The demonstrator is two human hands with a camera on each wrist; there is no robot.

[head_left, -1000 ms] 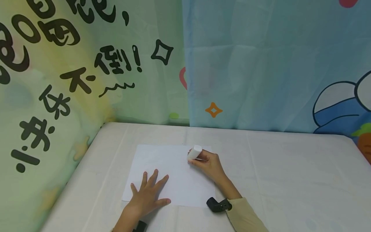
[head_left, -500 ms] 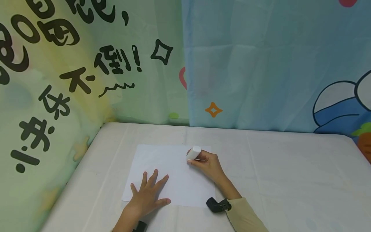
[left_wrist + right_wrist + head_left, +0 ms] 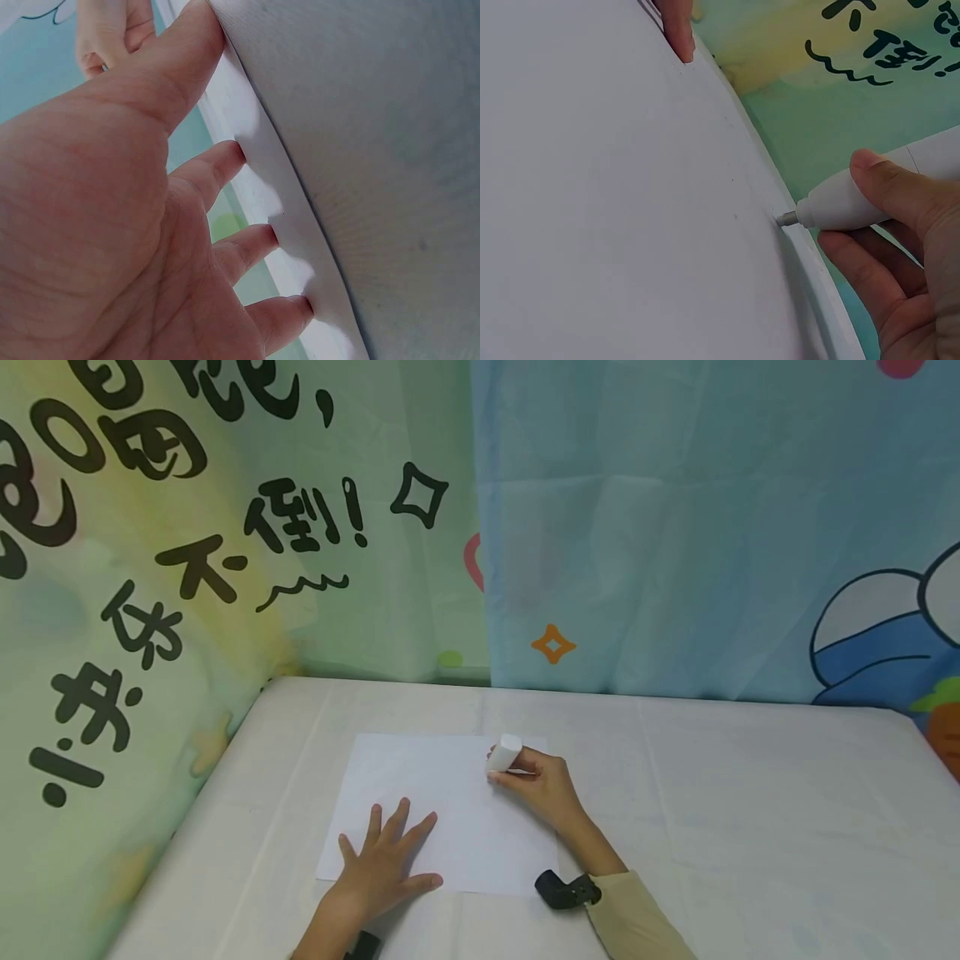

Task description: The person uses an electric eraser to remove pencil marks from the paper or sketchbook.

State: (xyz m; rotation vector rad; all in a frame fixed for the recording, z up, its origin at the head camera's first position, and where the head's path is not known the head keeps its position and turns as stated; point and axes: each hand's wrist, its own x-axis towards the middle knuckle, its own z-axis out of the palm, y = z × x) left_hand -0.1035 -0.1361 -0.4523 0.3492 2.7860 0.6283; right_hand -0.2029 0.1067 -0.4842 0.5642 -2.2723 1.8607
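Note:
A thick white pen (image 3: pixel 840 199) with a tapered nose and a narrow grey tip is pinched between the thumb and fingers of my right hand (image 3: pixel 546 789). It slants over the upper right part of a blank-looking white sheet of paper (image 3: pixel 457 810), and in the right wrist view its tip meets the paper surface. My left hand (image 3: pixel 378 868) lies flat with spread fingers on the lower left of the sheet. In the left wrist view the left fingertips (image 3: pixel 262 234) rest on the paper near its edge.
A white cloth covers the table (image 3: pixel 735 827) around the sheet. Behind it hang a green printed backdrop (image 3: pixel 420 602) with black lettering and a blue one (image 3: pixel 637 527). A black wrist camera (image 3: pixel 566 890) sits on the right wrist, close to the paper's lower right corner.
The right hand and the pen shift slightly left, then slightly back right, by very little. The left hand and the paper stay in place.

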